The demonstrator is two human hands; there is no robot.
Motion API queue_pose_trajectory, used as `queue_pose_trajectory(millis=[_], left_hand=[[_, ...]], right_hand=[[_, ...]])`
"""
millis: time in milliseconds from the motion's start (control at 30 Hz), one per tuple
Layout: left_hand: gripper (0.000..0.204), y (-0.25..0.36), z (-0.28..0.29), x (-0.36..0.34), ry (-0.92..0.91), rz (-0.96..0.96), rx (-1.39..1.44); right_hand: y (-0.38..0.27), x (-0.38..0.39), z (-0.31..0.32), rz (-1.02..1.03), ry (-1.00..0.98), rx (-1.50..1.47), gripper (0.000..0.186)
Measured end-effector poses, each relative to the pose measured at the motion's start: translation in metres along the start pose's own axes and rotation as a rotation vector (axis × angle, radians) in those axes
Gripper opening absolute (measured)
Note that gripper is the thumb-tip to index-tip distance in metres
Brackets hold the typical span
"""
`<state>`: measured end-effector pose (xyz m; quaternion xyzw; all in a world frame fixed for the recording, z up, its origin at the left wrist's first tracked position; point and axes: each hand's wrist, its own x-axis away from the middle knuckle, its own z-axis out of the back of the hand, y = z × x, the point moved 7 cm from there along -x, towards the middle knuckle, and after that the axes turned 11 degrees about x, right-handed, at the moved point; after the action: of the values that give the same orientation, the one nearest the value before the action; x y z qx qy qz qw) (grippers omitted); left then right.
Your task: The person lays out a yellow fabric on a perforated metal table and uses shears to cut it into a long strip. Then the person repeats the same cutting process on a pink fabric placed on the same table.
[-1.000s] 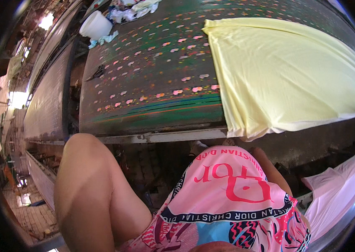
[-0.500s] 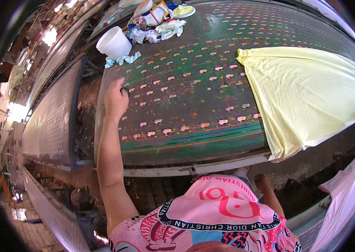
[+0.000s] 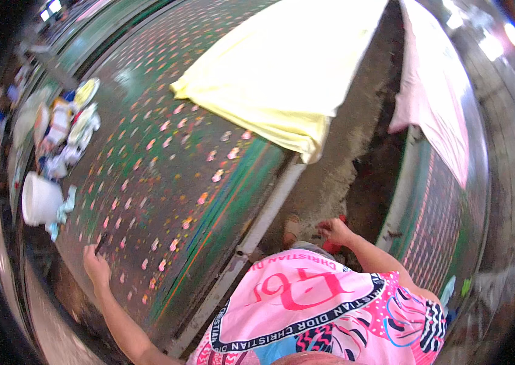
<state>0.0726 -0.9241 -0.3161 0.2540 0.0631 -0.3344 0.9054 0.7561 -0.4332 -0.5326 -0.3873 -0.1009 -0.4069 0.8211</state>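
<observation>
My left hand (image 3: pixel 96 267) is closed at the lower left, above the near end of a long printing table (image 3: pixel 209 238). A small dark stick-like thing (image 3: pixel 101 243) juts up from its fingers; its kind is too small to make out. My right hand (image 3: pixel 335 232) hangs over the aisle in front of my body, fingers loosely bent. Whether it holds anything is unclear. Pale yellow cloth (image 3: pixel 288 67) lies over the table's far part, its near edge draping past the rail. Rows of small pink and orange printed marks cover the dark green table top.
A white bucket (image 3: pixel 41 199) stands at the table's left edge beside a light blue rag (image 3: pixel 66 210). Behind it lies a heap of rags (image 3: pixel 75 137). Across the narrow aisle (image 3: pixel 346 146), pink cloth (image 3: pixel 434 79) hangs over a second printed table (image 3: pixel 431 234).
My view has swung right, bringing the aisle and second table further in. My left hand now appears lower left, still over the table. My right hand has come into sight.
</observation>
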Motion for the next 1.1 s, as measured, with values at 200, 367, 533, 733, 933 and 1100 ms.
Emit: queue_pose_trajectory(millis=[200,367,533,733,933,1100], left_hand=[[0.032,0.362,-0.019,-0.039,-0.173,-0.820,0.396],[0.020,0.566,-0.082,0.018,-0.461,-1.470,0.475],[0.033,0.680,-0.138,0.075,-0.731,-1.776,0.385],[0.037,0.774,-0.145,0.107,-0.497,-1.671,0.956],[0.031,0.654,-0.402,0.149,-1.421,0.392,1.054],[0.058,0.583,-0.460,0.116,-0.693,0.705,0.749]], right_hand=[[-0.079,0.009,0.086,0.046,0.449,-0.550,0.021],[-0.178,0.028,0.116,0.311,0.090,-1.064,0.046],[-0.177,0.059,0.133,0.572,-0.053,-0.912,0.059],[-0.082,0.134,0.190,0.251,0.347,-1.086,0.031],[0.057,0.233,0.263,-0.376,1.278,-0.377,0.030],[0.182,0.301,0.235,-0.757,1.234,-0.213,0.034]])
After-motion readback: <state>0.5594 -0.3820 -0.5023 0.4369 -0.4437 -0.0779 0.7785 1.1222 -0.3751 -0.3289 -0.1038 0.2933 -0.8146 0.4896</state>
